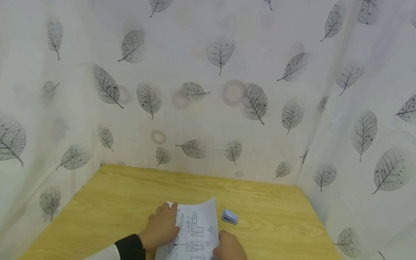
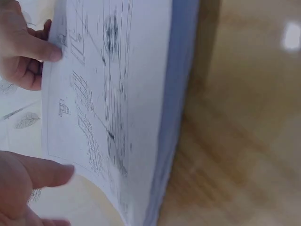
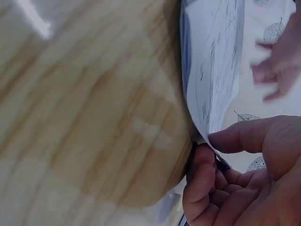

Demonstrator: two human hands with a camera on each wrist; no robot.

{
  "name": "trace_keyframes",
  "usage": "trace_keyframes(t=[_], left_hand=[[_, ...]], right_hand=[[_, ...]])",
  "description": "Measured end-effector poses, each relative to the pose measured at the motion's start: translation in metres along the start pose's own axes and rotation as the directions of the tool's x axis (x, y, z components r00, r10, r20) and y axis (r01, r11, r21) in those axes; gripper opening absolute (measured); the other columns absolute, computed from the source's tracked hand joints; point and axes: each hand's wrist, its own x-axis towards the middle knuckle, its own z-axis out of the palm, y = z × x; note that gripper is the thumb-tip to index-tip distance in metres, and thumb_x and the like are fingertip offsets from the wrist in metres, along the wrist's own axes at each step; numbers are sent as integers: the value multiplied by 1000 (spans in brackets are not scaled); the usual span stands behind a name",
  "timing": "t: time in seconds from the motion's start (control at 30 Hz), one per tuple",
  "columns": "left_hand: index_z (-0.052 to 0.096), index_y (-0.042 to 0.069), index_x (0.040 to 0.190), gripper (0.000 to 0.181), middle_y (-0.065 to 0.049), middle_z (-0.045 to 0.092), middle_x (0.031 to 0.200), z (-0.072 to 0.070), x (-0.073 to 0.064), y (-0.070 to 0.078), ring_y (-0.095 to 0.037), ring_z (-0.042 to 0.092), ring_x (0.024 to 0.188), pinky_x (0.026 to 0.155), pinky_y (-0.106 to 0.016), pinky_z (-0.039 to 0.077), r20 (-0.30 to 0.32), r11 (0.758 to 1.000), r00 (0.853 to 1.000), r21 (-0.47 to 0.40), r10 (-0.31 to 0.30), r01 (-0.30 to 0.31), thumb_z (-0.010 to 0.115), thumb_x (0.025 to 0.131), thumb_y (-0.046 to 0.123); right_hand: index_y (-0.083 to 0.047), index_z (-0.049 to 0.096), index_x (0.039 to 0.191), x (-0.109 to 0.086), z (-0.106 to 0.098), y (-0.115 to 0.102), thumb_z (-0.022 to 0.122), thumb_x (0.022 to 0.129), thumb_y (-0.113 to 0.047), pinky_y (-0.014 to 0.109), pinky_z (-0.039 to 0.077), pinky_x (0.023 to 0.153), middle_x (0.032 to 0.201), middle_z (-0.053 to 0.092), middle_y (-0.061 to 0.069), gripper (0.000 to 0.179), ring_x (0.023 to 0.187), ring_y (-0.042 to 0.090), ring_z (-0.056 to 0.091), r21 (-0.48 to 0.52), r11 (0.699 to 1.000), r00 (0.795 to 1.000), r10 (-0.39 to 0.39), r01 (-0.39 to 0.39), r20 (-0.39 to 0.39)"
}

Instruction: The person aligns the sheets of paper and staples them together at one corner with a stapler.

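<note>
Head view: paper stack [image 1: 198,235] between spread left hand [image 1: 160,227] and right hand [image 1: 231,250] pinching its edge.

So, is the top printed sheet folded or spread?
Spread: in the head view the top sheet shows no fold on its visible printed face, though its far edge curves.

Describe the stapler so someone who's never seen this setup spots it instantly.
Start at the yellow wood-grain table. Find the printed sheets on it, then the right hand pinching their edge; the stapler lies just beyond that hand, right of the sheets' far end. It's small, chunky and pale blue, unlike the flat white sheets with black line drawings.
</note>
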Motion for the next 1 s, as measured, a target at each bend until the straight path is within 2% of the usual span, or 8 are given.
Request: trace_keyframes(t=[0.07, 0.17, 0.23, 0.3, 0.4, 0.63, 0.83, 1.0], left_hand=[[48, 4, 148, 64, -16, 56, 127, 3, 9, 12, -32, 54, 118, 96, -57, 46, 3, 987, 990, 67, 144, -144, 73, 91, 22], [53, 19, 146, 57, -3, 62, 114, 12, 18, 32, -17, 60, 100, 85, -39, 53, 84, 918, 934, 170, 348, -358, 73, 93, 21], [54, 29, 145, 56, 4, 65, 107, 21, 24, 45, -10, 61, 88, 76, -33, 54, 163, 869, 895, 217, 416, -444, 74, 94, 22], [54, 33, 146, 54, 8, 68, 104, 30, 28, 54, -7, 62, 86, 75, -30, 55, 224, 842, 870, 234, 439, -486, 71, 96, 22], [57, 33, 141, 43, 10, 70, 103, 40, 32, 61, -6, 65, 89, 81, -30, 56, 262, 837, 861, 233, 436, -495, 64, 100, 23], [63, 25, 108, 9, 10, 66, 88, 47, 39, 62, -3, 57, 75, 75, -27, 53, 214, 822, 848, 220, 485, -525, 57, 102, 24], [59, 21, 99, 7, 5, 61, 78, 48, 50, 60, -9, 49, 65, 64, -30, 49, 192, 816, 864, 284, 466, -504, 54, 102, 24], [63, 21, 105, 7, 4, 63, 83, 47, 52, 62, -11, 55, 70, 64, -32, 50, 147, 824, 877, 301, 457, -480, 57, 102, 22]], right_hand=[[2, 66, 104, 1, 0, 2, 66, 76, 6, 47, 56, 73, 84, 65, 7, 29, 74, 22, 60, -10, 1000, 1000, -19, 19, -9], [3, 67, 105, 5, 0, 4, 67, 75, 5, 51, 56, 77, 90, 69, 10, 30, 80, 26, 65, -37, 998, 999, -48, 48, -15], [3, 68, 107, 6, -1, 4, 67, 74, 4, 53, 56, 80, 96, 72, 14, 33, 86, 30, 69, -65, 995, 997, -80, 78, -22], [5, 68, 113, 7, -1, 3, 66, 74, 5, 52, 57, 80, 103, 73, 18, 40, 90, 31, 70, -85, 991, 993, -111, 108, -31], [6, 67, 117, 7, -3, 2, 64, 72, 5, 49, 57, 77, 107, 73, 18, 45, 88, 27, 68, -101, 985, 988, -146, 141, -43], [1, 69, 99, 4, -6, 4, 66, 75, 0, 38, 52, 63, 86, 69, 8, 24, 71, 19, 59, -54, 988, 987, -148, 145, -58], [-1, 68, 87, -4, -14, 14, 70, 82, -10, 39, 51, 61, 78, 64, 5, 10, 69, 19, 57, -23, 990, 991, -137, 137, -8], [-4, 67, 80, -9, -19, 21, 70, 83, -12, 35, 46, 57, 72, 61, 2, 8, 64, 18, 54, -14, 989, 989, -146, 147, 21]])
